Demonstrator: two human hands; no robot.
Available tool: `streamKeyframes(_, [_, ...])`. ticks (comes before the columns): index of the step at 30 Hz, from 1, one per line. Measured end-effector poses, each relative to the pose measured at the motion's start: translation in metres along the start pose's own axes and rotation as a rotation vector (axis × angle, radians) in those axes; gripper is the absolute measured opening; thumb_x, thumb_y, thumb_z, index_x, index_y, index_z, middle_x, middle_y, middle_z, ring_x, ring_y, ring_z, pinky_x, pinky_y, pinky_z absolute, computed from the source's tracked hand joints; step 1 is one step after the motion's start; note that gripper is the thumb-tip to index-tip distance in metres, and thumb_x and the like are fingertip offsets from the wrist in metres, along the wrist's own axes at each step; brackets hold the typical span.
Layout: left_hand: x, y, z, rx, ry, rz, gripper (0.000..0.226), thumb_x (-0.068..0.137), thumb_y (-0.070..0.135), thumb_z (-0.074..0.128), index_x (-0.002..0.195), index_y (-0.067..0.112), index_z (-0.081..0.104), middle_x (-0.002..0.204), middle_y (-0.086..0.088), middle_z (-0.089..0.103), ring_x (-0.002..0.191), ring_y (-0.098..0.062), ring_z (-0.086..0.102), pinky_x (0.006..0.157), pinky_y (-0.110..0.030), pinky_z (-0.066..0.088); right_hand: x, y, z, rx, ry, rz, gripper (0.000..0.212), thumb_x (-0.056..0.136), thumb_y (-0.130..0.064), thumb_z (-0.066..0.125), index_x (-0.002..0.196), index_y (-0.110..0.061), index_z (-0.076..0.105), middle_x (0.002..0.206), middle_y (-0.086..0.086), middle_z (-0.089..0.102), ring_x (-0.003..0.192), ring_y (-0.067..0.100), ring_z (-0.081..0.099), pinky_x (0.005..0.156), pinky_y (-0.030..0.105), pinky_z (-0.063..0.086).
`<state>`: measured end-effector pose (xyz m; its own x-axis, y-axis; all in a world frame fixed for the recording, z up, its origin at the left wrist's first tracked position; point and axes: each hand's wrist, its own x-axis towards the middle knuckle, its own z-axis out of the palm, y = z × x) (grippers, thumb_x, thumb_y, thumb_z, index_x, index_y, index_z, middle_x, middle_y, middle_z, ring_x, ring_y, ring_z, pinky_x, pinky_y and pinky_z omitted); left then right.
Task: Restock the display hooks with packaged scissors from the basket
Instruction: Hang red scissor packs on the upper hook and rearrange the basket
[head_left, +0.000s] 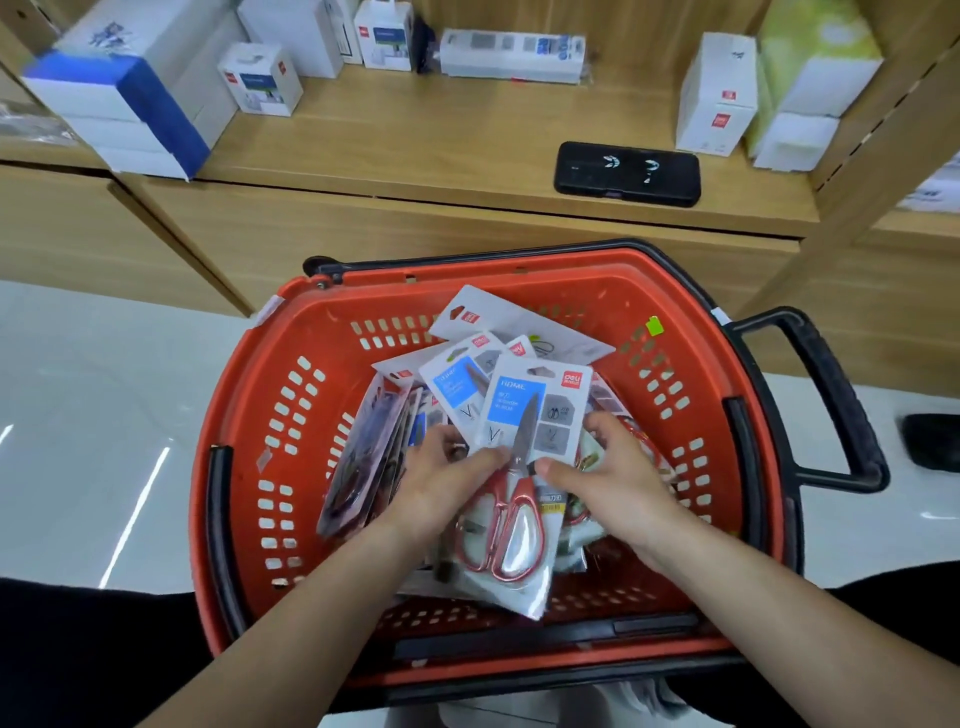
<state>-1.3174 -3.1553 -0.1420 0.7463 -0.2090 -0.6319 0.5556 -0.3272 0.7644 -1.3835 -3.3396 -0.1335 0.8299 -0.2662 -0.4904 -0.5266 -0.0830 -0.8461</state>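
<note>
I see a red perforated plastic basket (249, 415) holding a scissors pack (519, 525) of matt card under glossy clear plastic, with bright metal blades and shiny red handles, while beyond the basket the shelf (415, 145) looks matt wood and beside it the floor (104, 415) glossy.

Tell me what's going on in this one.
A person reaches into a red basket piled with packaged scissors. The left hand and the right hand both grip the top pack, which holds red-handled scissors, with thumbs pressed on its front. The pack is over the basket, and no display hooks are in view. A black phone lies on the wooden shelf beyond.
</note>
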Motion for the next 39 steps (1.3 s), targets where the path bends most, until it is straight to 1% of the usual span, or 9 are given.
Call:
streamKeyframes(6, [0.032,-0.006,-0.003,0.012,0.027,0.019,0.02,0.101,0.036,0.064,0.096,0.017,0.066,0.078,0.007,0.072,0.073,-0.016,0.063,0.068,-0.031,0.047,0.023,0.003,-0.017,-0.096,-0.096,0.132,0.048,0.083,-0.008,0.084,0.121,-0.029,0.063,0.125,-0.008,0.069,0.115,0.005,0.061,0.1,0.031,0.05])
streamKeyframes(8, [0.036,-0.003,-0.003,0.069,0.016,0.09,0.008,0.102,0.025,0.064,0.105,0.019,0.069,0.088,0.011,0.076,0.083,-0.011,0.069,0.076,-0.03,0.053,0.026,0.0,-0.02,-0.151,-0.118,0.122,0.048,0.083,-0.008,0.084,0.123,-0.028,0.065,0.123,-0.011,0.071,0.119,0.006,0.062,0.106,0.034,0.048])
streamKeyframes(15, [0.034,-0.002,0.0,0.05,0.042,0.194,0.033,0.099,0.016,0.069,0.126,0.031,0.061,0.107,-0.005,0.077,0.101,-0.027,0.074,0.089,-0.045,0.06,0.025,-0.017,-0.026,-0.213,-0.218,0.056,0.047,0.091,-0.003,0.073,0.128,-0.031,0.066,0.116,-0.013,0.075,0.11,0.004,0.069,0.1,0.031,0.054])
streamKeyframes(20, [0.018,0.01,-0.013,-0.061,-0.019,0.307,0.056,0.103,0.0,0.056,0.146,0.036,0.05,0.132,0.016,0.069,0.124,-0.002,0.063,0.1,-0.026,0.052,0.035,-0.017,-0.007,-0.119,-0.153,0.026,0.038,0.09,-0.002,0.064,0.122,-0.021,0.067,0.098,-0.005,0.079,0.086,0.005,0.074,0.081,0.028,0.058])
streamKeyframes(25, [0.011,0.016,-0.019,-0.162,0.036,0.278,0.042,0.102,0.006,0.057,0.128,0.038,0.064,0.123,0.019,0.073,0.123,-0.005,0.064,0.102,-0.033,0.05,0.037,-0.015,0.014,-0.047,-0.125,0.04,0.028,0.099,-0.009,0.065,0.123,-0.022,0.058,0.103,-0.003,0.07,0.083,0.003,0.069,0.072,0.021,0.051])
streamKeyframes(27, [0.009,0.014,-0.016,-0.202,0.015,0.194,0.026,0.106,0.037,0.052,0.126,0.038,0.068,0.124,0.014,0.074,0.125,-0.012,0.064,0.109,-0.039,0.046,0.038,-0.014,0.022,-0.055,-0.077,0.04,0.024,0.098,-0.015,0.068,0.118,-0.022,0.056,0.098,-0.002,0.067,0.08,0.007,0.065,0.067,0.017,0.046])
streamKeyframes(30, [0.007,0.003,-0.014,-0.245,-0.1,0.135,0.064,0.091,0.074,0.053,0.142,0.036,0.059,0.138,0.007,0.068,0.131,-0.017,0.062,0.114,-0.047,0.042,0.041,-0.01,0.03,-0.101,0.036,0.048,0.021,0.097,-0.019,0.07,0.113,-0.015,0.056,0.098,0.003,0.063,0.087,0.018,0.063,0.069,0.023,0.045])
streamKeyframes(34, [0.012,-0.004,-0.015,-0.089,-0.055,0.256,0.061,0.085,0.011,0.084,0.135,0.022,0.053,0.12,0.004,0.075,0.109,-0.01,0.072,0.084,-0.02,0.058,0.043,-0.015,0.035,-0.111,0.006,0.054,0.032,0.09,-0.031,0.079,0.107,-0.016,0.056,0.097,0.005,0.064,0.092,0.022,0.066,0.076,0.031,0.049])
streamKeyframes(39, [0.022,0.006,-0.047,-0.144,0.036,0.23,0.051,0.084,-0.004,0.079,0.123,0.022,0.058,0.111,-0.003,0.078,0.101,-0.021,0.076,0.085,-0.034,0.062,0.055,-0.023,0.025,-0.131,-0.115,0.187,0.027,0.097,-0.039,0.069,0.113,-0.019,0.062,0.116,0.008,0.068,0.097,0.024,0.066,0.077,0.038,0.061])
